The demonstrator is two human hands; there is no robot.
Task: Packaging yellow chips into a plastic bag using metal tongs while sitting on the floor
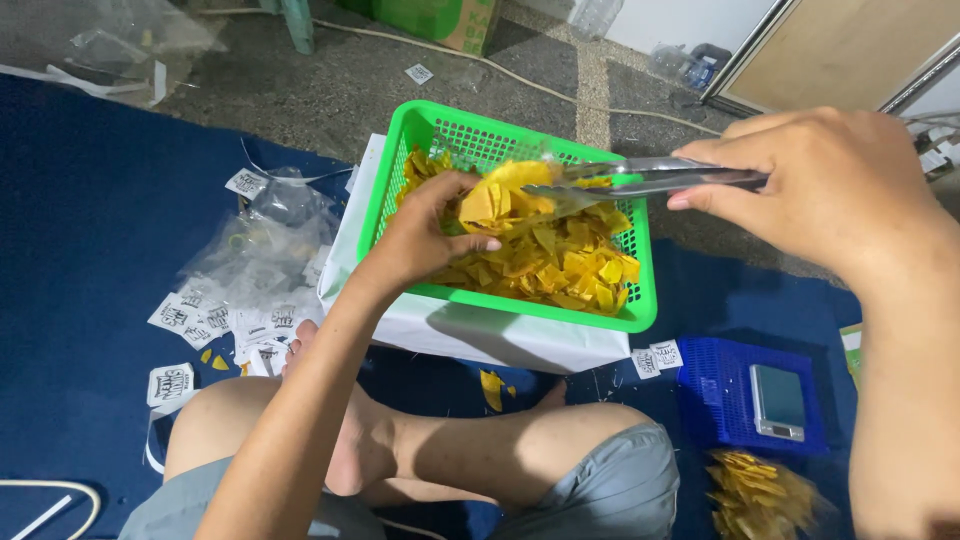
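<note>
Paper labels (190, 318) lie scattered at the far left on the blue mat (80, 250), beside a heap of clear plastic bags (262, 250). Next comes the left hand (425, 235), reaching into the green basket (500, 305); its grip is closed on a clear bag (495, 200) that is part filled with yellow chips and held open-mouthed over the pile. The basket sits on a white box (480, 335) in front of the person's crossed legs, and its near rim stands between the legs and the chips (560, 265) heaped inside. One stray chip (490, 388) lies on the mat just below the box.

Metal tongs (640, 178) run from the bag's mouth out to the right hand (820, 185), whose grip is clamped around their handles; the tips meet at the bag with chips pinched between them, touching the left hand's load.

Further right, a blue crate (720, 400) turned upside down carries a small silver scale (778, 402), and a filled bag of chips (760, 495) lies just below it.
</note>
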